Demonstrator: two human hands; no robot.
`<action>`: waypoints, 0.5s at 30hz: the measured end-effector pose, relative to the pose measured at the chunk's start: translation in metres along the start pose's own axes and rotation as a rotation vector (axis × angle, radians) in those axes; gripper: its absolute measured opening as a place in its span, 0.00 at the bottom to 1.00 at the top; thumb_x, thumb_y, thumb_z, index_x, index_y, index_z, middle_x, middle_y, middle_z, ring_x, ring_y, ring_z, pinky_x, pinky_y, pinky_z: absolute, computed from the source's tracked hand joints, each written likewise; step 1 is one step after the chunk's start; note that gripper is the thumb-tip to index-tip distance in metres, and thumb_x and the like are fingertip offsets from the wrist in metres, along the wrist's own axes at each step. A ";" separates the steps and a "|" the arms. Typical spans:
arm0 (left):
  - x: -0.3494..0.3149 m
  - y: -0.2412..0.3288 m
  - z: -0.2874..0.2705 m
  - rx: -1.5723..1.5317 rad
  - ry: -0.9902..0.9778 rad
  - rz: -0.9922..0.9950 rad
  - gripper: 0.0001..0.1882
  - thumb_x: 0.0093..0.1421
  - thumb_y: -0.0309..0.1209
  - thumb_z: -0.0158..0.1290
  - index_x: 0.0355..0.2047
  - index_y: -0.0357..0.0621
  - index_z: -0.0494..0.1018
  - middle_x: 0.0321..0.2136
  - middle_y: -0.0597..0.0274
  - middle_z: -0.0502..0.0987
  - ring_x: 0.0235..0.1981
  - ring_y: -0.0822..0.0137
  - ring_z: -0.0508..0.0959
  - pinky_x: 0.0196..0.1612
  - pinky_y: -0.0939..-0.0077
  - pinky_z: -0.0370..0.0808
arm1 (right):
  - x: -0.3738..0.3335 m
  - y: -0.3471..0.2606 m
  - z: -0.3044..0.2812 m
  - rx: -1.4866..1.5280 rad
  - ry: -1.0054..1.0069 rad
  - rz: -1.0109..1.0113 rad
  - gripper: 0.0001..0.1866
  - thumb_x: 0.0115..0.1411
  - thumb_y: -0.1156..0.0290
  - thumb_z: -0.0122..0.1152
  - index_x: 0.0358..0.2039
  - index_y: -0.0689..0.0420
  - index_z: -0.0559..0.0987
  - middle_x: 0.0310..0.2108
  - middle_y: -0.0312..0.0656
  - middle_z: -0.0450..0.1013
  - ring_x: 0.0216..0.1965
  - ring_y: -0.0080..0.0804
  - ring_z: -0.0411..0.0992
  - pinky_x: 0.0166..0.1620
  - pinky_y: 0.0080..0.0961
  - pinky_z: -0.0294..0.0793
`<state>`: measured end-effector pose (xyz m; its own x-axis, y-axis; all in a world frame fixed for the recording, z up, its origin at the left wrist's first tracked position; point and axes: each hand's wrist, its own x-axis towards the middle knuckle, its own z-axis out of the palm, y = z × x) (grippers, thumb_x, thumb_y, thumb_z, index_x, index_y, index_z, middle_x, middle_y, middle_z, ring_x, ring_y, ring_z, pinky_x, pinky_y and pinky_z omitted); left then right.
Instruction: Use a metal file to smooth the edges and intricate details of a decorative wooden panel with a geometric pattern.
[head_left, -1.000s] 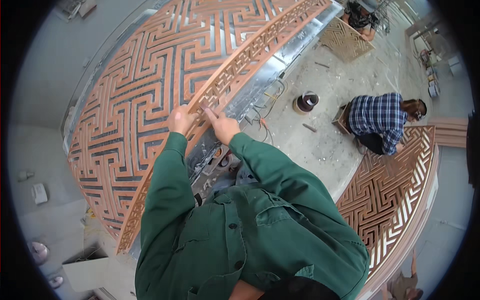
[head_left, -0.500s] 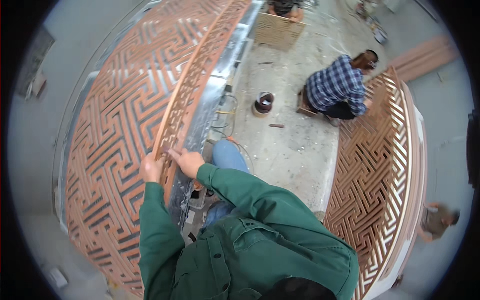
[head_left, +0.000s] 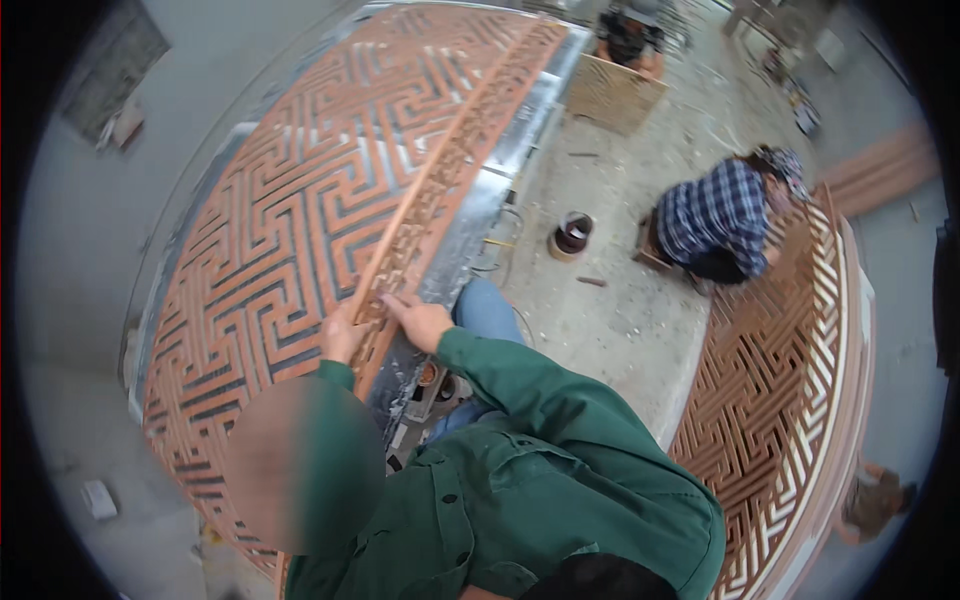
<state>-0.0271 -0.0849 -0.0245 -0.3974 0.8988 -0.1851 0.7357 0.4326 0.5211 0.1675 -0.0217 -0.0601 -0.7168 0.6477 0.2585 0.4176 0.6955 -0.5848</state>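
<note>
A large reddish-brown wooden lattice panel (head_left: 280, 260) lies in front of me on a dark metallic-looking surface (head_left: 465, 215). Along its right side runs a raised carved wooden strip (head_left: 430, 200). My left hand (head_left: 345, 335) grips this strip, its fingers bent over the edge. Just to the right, my right hand (head_left: 422, 322) is closed with thumb and forefinger reaching onto the carving. Whether something small sits between those fingertips is hidden. A blurred round patch covers part of my left forearm.
A dark pot (head_left: 571, 236) and a short brown stick (head_left: 592, 282) are on the floor. To the right, a person in a checked shirt (head_left: 710, 220) sits by another lattice panel (head_left: 765, 370). Farther off, someone holds a tan panel (head_left: 615, 95). Cables lie beside my knee.
The whole view has shifted, so the scene sits farther right and lower. Both my hands stay on the carved strip, close together. The seated person's head has turned slightly.
</note>
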 end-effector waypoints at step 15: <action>0.031 0.021 -0.011 0.148 0.117 0.054 0.28 0.47 0.39 0.62 0.48 0.40 0.71 0.31 0.44 0.81 0.36 0.45 0.81 0.40 0.54 0.77 | 0.010 -0.022 -0.022 -0.096 -0.160 0.059 0.28 0.60 0.72 0.47 0.63 0.48 0.65 0.43 0.58 0.71 0.25 0.52 0.77 0.28 0.44 0.78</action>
<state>-0.0300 -0.0487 -0.0095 -0.4100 0.9103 -0.0572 0.8269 0.3974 0.3980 0.1634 -0.0234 -0.0272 -0.7658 0.6358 0.0962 0.5074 0.6894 -0.5170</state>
